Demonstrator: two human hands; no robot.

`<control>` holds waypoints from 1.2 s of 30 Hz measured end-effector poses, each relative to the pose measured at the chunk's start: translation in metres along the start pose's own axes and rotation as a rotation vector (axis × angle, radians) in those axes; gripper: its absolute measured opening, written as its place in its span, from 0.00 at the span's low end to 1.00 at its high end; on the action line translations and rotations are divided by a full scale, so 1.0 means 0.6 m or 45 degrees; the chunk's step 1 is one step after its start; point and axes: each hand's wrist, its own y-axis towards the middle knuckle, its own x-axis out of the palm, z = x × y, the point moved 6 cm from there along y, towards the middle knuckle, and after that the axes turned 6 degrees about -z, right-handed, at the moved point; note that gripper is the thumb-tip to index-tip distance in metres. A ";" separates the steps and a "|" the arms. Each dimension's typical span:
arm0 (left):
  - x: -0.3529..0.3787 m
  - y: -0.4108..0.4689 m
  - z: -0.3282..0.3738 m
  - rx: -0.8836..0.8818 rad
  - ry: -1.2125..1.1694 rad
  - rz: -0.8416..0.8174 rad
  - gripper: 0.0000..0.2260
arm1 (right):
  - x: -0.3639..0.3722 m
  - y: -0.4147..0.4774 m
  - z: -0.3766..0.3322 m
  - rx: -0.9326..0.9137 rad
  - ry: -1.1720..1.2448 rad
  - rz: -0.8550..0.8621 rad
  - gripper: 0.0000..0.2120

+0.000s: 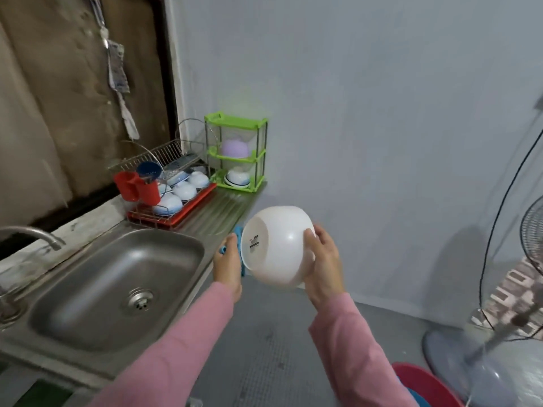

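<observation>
1. Round white plastic bowl point(282, 248): in the air, just off the steel surface's point(223, 207) right edge. Judged light, stiff and smooth, possibly slippery.
2. Right grip point(323, 265): clamped round the bowl's wall.
3. Left grip point(227, 265): clutches a blue cloth point(238, 233) at the rim.

We see a white bowl point(279, 248), smooth plastic, held in the air and tipped on its side, its flat labelled base facing left. A blue cloth point(238, 233) sits bunched just beside that base, only partly visible.
</observation>
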 end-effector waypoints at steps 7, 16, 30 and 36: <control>0.080 0.166 0.027 0.049 -0.021 0.073 0.13 | -0.002 0.205 -0.021 -0.033 -0.007 -0.129 0.11; 0.140 0.438 0.116 0.294 -0.116 0.123 0.08 | 0.063 0.511 -0.011 -0.062 0.058 -0.286 0.22; 0.254 0.838 0.323 0.575 -0.293 0.183 0.09 | 0.220 1.008 -0.048 -0.074 0.226 -0.444 0.21; 0.270 0.966 0.381 0.695 -0.344 0.366 0.06 | 0.268 1.179 -0.037 0.061 0.341 -0.557 0.12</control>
